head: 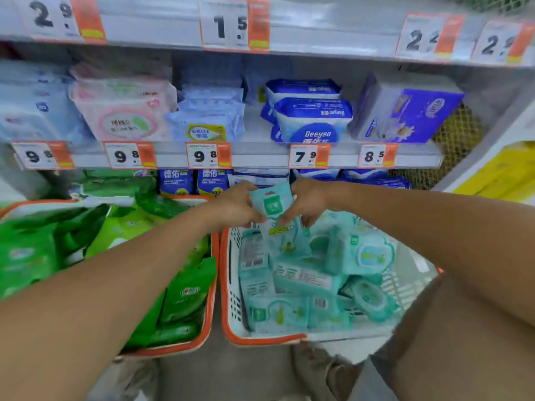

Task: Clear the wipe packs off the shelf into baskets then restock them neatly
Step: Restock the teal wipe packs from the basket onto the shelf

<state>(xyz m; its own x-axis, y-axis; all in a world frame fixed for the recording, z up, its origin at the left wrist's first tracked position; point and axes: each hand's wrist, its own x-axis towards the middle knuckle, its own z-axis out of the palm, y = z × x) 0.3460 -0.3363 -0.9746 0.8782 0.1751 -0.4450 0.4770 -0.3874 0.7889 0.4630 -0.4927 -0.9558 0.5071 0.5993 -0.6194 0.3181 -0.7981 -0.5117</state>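
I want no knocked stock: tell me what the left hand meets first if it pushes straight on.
The left hand points toward the teal pack it already pinches with the right hand. Beyond that, probably the blue packs on the bottom shelf; depth is unclear.

A single wide-angle view, taken from the person's head, looks forward and down along both outstretched forearms. It faces a shop shelf square-on and from close by, so the price-tag rail of the middle tier crosses the centre of the frame and the tier above bends along the top edge. Below the shelf's front edge the view drops steeply onto two baskets: the left basket and the right basket stand side by side, near enough to fill the lower half. Straight lines bow towards the frame's edges.
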